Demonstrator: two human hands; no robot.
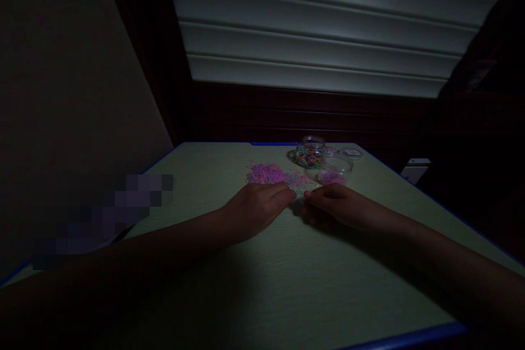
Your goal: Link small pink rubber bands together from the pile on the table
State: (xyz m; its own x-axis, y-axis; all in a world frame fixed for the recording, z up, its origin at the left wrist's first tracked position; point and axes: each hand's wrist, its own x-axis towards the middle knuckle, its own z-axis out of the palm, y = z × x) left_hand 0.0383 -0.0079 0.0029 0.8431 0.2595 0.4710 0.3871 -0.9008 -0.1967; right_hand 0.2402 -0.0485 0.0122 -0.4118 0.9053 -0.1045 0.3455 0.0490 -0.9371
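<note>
My left hand [262, 208] is closed, its fingers pressed together, at the near edge of a loose pile of small pink and purple rubber bands [267, 173]. Close to its fingertips, my right hand [338, 203] is closed in a pinch. A faint pale thin thing shows between the two hands, too small and dark to name. Just beyond my right hand sits an open clear tub [337, 164] with more pink and purple bands inside. Behind it stands an open clear jar [311, 153] of multicoloured small hair ties.
A clear round lid [351, 153] lies at the back right of the pale green table [262, 295], which has blue edges. A blurred-out patch [110, 216] covers something at the left edge. Beyond the right edge is a white object [415, 170]. The room is dim.
</note>
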